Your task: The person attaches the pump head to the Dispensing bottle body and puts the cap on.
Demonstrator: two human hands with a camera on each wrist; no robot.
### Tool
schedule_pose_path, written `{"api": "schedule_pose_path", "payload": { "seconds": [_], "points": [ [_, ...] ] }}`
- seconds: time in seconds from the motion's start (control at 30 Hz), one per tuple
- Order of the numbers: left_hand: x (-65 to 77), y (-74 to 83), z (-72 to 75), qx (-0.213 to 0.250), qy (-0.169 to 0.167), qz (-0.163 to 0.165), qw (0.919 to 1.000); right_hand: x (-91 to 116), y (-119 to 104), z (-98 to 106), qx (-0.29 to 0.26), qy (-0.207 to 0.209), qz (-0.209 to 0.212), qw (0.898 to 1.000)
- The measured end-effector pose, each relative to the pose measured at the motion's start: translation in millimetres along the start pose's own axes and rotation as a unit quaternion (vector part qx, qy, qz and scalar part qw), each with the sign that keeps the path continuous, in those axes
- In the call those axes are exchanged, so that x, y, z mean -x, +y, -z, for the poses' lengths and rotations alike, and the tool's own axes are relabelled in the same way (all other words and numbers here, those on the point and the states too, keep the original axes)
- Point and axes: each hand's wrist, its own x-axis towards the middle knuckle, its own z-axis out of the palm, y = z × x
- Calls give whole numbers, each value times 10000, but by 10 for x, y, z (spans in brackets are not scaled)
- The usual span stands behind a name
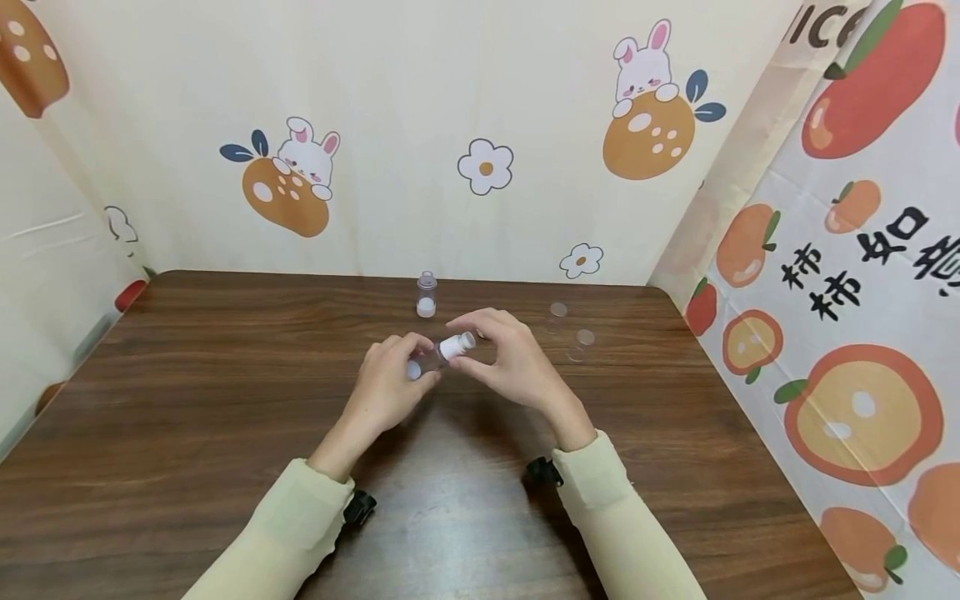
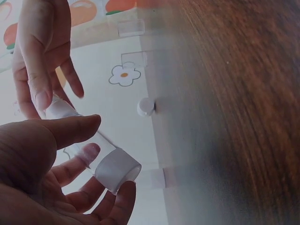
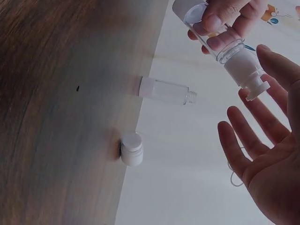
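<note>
My left hand [image 1: 390,379] grips a small clear bottle [image 3: 206,38] with a white base, tilted so that its top points toward my right hand. A white pump head [image 3: 244,70] sits on the bottle's neck. My right hand [image 1: 513,358] is spread around the pump head, with its thumb and fingers on either side and the fingers apart in the right wrist view. Behind the hands, a second clear bottle [image 1: 426,293] with a white base stands upright, its threaded neck bare. A loose white pump head [image 3: 132,150] stands on the table, mostly hidden by my right hand in the head view.
Two clear caps [image 1: 558,309] [image 1: 585,337] stand on the brown wooden table [image 1: 225,417], to the right of my right hand. A patterned curtain [image 1: 405,167] hangs along the table's back edge, and another printed cloth [image 1: 840,350] runs down the right side.
</note>
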Motion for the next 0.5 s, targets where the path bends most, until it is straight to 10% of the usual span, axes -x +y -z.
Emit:
{"api": "schedule_pose_path", "payload": {
  "seconds": [0.5],
  "points": [
    [-8,-1,10,-7,6,44,10000,0,21,18,183,-55,388,9991]
  ]
}}
